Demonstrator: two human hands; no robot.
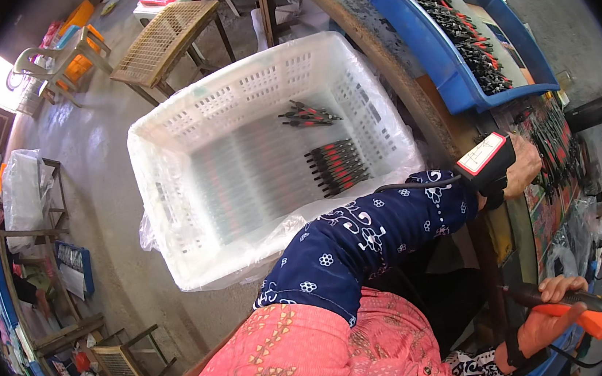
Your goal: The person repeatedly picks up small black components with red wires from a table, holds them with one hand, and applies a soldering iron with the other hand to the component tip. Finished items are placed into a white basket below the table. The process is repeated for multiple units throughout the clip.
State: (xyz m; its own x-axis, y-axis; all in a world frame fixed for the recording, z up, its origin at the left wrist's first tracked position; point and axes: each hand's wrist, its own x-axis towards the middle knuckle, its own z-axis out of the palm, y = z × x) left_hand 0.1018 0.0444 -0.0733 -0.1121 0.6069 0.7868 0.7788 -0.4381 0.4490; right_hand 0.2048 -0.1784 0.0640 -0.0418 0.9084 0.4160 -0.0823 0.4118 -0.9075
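Observation:
My left hand [523, 166] reaches across to a pile of slim black, pen-like pieces [556, 139] on the worktable. Its fingertips are partly hidden at the pile, so I cannot tell whether they grip a piece. A black device with a white, red-edged label [483, 154] is strapped at that wrist. Lower right, my right hand [543, 328] is closed around a black-and-orange handheld tool [592, 319], its dark tapered end pointing left. Beside my left arm, a white perforated crate [193, 105] lined with clear plastic holds a neat row of black-and-red pieces [336, 168] and a looser bunch [309, 112].
A blue tray [461, 72] full of similar black-and-red pieces stands at the far right of the table. A dark cylinder [591, 113] lies past the pile. Behind the crate stands a woven-top stool [165, 44]. Further left are a plastic chair [46, 68] and wooden frames [47, 288].

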